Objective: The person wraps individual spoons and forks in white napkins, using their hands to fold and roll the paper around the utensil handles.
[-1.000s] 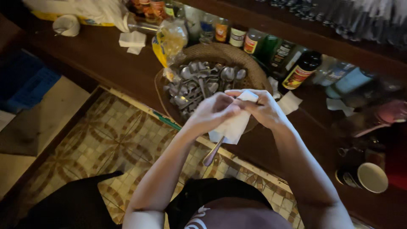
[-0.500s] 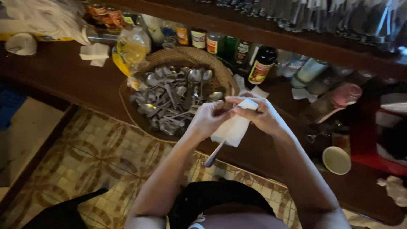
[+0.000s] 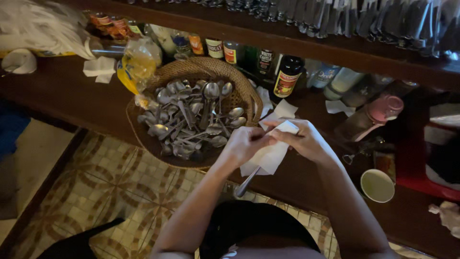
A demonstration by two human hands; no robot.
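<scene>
Both hands are closed on a white napkin [image 3: 269,154] wrapped around a spoon [image 3: 246,182]. The left hand [image 3: 245,144] and right hand [image 3: 306,141] touch, just right of the basket [image 3: 235,76] of spoons.

The room is dim. A long dark wooden counter [image 3: 57,91] runs across it, with a dark wooden shelf [image 3: 287,36] above. Down below, the floor [image 3: 110,192] has small tiles in a brown and cream pattern
</scene>
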